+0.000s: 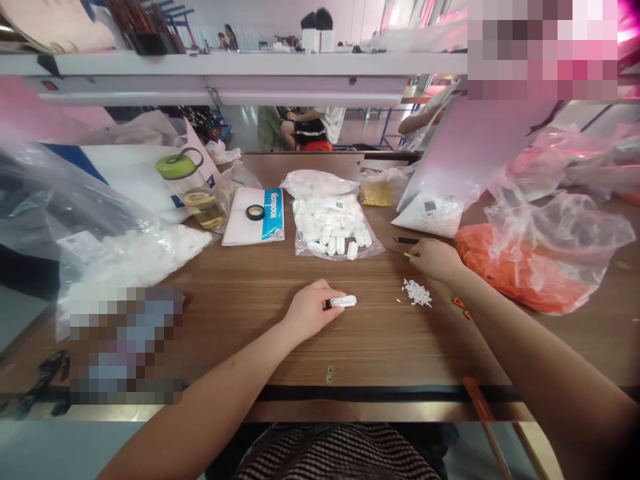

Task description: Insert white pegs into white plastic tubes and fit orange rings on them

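Note:
My left hand (313,310), over the middle of the table, pinches a small white plastic block (344,301) with a row of details along its face. A dark end shows by my fingertips. Farther right, my right hand (435,259) is closed on a thin tool with a green handle (409,255), its slender tip pointing left; its exact kind is unclear. Just beyond these fingers lies a dark strip-like object (406,240). Below the right hand is a heap of tiny white pieces (417,293). A clear bag of white plastic blocks (330,223) lies beyond both hands.
At right sits a bag of orange parts (520,273), with two loose orange pieces (459,303) nearby. A notebook (240,223) bears a tape roll (255,212). Left are a green-lidded bottle (193,187) and a bag of white parts (135,267). A shelf (260,65) crosses above.

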`<state>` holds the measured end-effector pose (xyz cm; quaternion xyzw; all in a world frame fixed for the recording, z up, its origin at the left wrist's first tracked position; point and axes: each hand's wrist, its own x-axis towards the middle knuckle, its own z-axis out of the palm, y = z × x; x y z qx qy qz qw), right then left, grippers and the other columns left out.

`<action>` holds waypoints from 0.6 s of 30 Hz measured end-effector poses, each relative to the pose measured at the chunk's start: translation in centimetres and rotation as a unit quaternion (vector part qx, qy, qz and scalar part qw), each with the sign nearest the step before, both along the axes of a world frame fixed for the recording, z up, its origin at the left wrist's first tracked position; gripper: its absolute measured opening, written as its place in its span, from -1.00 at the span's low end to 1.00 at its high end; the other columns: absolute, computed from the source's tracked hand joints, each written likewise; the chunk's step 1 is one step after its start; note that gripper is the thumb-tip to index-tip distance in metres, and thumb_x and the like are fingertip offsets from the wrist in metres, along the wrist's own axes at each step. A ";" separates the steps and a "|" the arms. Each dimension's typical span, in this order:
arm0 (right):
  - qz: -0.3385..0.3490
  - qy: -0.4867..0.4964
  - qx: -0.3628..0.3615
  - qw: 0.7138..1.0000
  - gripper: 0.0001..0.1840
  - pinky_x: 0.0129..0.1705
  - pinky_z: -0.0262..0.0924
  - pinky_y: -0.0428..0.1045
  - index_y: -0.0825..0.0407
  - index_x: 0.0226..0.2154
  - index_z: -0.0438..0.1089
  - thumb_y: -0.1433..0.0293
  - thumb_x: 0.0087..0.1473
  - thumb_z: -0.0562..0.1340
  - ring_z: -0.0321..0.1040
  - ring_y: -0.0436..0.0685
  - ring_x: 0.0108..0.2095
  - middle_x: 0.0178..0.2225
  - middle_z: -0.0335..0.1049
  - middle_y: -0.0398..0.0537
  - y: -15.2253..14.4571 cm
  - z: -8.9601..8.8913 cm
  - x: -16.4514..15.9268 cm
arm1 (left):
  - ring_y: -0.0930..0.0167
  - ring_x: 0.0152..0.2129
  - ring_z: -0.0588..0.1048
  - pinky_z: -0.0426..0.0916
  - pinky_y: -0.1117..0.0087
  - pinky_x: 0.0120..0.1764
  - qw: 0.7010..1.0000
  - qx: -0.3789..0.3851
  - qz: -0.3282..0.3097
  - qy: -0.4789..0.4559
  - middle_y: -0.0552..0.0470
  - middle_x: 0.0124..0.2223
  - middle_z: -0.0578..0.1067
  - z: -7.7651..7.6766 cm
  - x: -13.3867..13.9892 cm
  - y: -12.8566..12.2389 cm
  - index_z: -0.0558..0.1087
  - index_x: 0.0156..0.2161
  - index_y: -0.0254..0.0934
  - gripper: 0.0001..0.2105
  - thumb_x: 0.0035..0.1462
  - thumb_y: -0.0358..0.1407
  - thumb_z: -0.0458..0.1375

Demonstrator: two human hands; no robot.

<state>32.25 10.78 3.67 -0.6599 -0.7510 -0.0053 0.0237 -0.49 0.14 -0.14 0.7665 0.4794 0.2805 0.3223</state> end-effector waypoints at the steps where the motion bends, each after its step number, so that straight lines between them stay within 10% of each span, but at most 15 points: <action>1: 0.000 0.003 -0.002 1.000 -0.79 -0.30 0.14 0.04 0.09 -0.41 0.57 0.42 -0.03 0.20 0.43 0.29 -0.21 -0.28 0.54 0.16 0.2 -0.2 0.0 | 0.49 -0.46 0.40 0.35 0.41 -0.30 1.000 0.000 -0.001 -0.003 0.08 -0.25 0.45 0.0 0.0 0.0 0.57 -0.07 -0.14 -0.74 0.10 -0.33 0.27; 18: -0.122 0.342 0.067 0.929 -0.57 -0.43 0.10 -0.06 0.25 -0.20 0.56 0.24 -0.04 0.32 0.31 -0.01 -0.46 -0.41 0.52 0.06 -2.1 2.0 0.1 | 0.48 -0.47 0.40 0.36 0.38 -0.31 1.000 -0.005 -0.002 -0.001 0.08 -0.25 0.45 -0.3 -0.1 0.1 0.57 -0.07 -0.12 -0.74 0.10 -0.32 0.28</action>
